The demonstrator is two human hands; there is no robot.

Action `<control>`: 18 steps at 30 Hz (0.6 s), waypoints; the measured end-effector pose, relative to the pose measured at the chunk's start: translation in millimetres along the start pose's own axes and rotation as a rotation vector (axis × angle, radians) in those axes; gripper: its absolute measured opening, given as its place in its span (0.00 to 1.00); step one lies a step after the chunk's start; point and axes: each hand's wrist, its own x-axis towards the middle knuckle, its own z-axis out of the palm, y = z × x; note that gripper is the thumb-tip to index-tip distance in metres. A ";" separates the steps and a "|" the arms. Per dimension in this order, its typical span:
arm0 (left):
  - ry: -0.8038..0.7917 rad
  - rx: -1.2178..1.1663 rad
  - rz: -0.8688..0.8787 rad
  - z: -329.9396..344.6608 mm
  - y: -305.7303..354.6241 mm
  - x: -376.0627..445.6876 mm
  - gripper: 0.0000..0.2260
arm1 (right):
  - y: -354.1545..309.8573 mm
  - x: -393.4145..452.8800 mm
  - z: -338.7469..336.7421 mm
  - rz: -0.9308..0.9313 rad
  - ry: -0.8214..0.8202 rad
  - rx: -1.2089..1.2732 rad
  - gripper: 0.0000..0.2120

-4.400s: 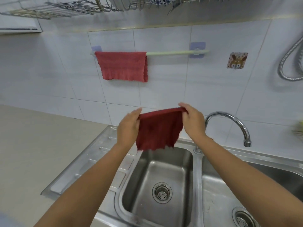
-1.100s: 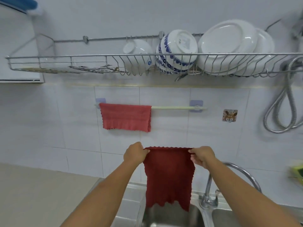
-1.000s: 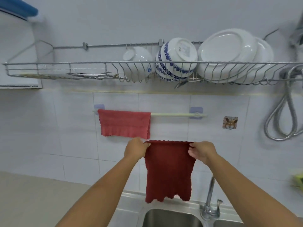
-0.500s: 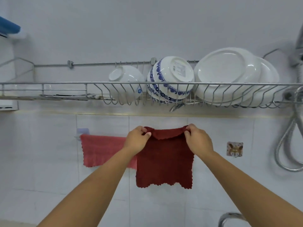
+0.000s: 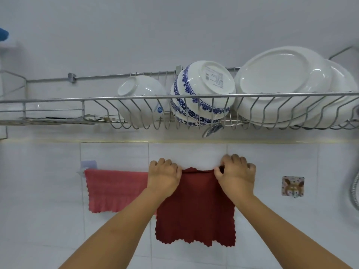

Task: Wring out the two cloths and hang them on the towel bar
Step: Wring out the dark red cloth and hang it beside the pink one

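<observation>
Head camera faces the white tiled wall, and I see both of my hands raised at the level of the towel bar. My left hand [image 5: 164, 178] is closed around the upper left corner of the dark red cloth [image 5: 195, 212], knuckles toward me. My right hand [image 5: 236, 176] pinches the upper right corner, fingers curled over the top edge. The top hem is stretched between the two fists and sags a little in the middle; below them the cloth hangs flat against the tiles, its zigzag lower edge free. I cannot tell whether the hem already lies over the bar, because my hands and the cloth cover that stretch of it.

Just to the left, the lighter red cloth [image 5: 116, 191] is draped over the towel bar, reaching from the pale blue wall mount [image 5: 88, 164] to my left wrist. Of the bar itself I can make out only its left end [image 5: 81, 171].

Above, a wire dish rack [image 5: 58, 98] holds a white bowl [image 5: 139, 100], a blue-patterned bowl [image 5: 202, 92] and stacked white plates [image 5: 287, 84]. A cartoon-animal wall hook [image 5: 293, 186] sits on the tiles to the right, and a metal hose [image 5: 355, 189] shows at the frame edge.
</observation>
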 end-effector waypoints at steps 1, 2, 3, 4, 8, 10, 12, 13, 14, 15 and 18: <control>0.011 -0.009 -0.009 -0.2 -0.9 1.1 0.16 | -1.9 1.8 0.4 0.000 0.006 0.022 0.08; 0.024 -0.037 -0.035 0.5 -1.4 1.0 0.14 | -2.5 2.2 0.5 -0.017 0.015 0.027 0.08; 0.031 -0.070 -0.063 -0.2 -0.8 0.1 0.13 | -2.3 1.9 0.9 -0.039 0.014 0.016 0.07; 0.023 -0.089 -0.071 0.1 -0.3 -1.0 0.13 | -1.9 0.6 1.1 -0.057 -0.009 -0.006 0.08; -0.029 -0.024 0.051 7.0 -4.9 -3.3 0.26 | 3.9 -11.2 3.5 -0.124 -0.020 -0.122 0.22; -0.031 0.021 0.057 9.0 -7.3 -5.0 0.25 | 6.5 -16.2 4.9 -0.136 0.025 -0.117 0.23; -0.016 0.039 0.052 7.9 -5.6 -7.9 0.24 | 6.5 -16.5 5.7 -0.108 0.020 -0.116 0.22; -0.027 0.047 0.079 7.3 -5.1 -9.2 0.25 | 5.1 -16.1 5.6 -0.100 -0.007 -0.126 0.23; -0.019 0.045 0.117 7.4 -5.5 -11.0 0.27 | 3.6 -16.4 5.3 -0.098 -0.035 -0.142 0.25; -0.020 0.042 0.147 6.4 -6.9 -13.6 0.28 | 2.8 -17.6 5.1 -0.102 -0.057 -0.152 0.26; -0.046 0.047 0.166 0.4 -10.8 -20.9 0.25 | 4.4 -22.1 6.2 -0.125 -0.057 -0.138 0.25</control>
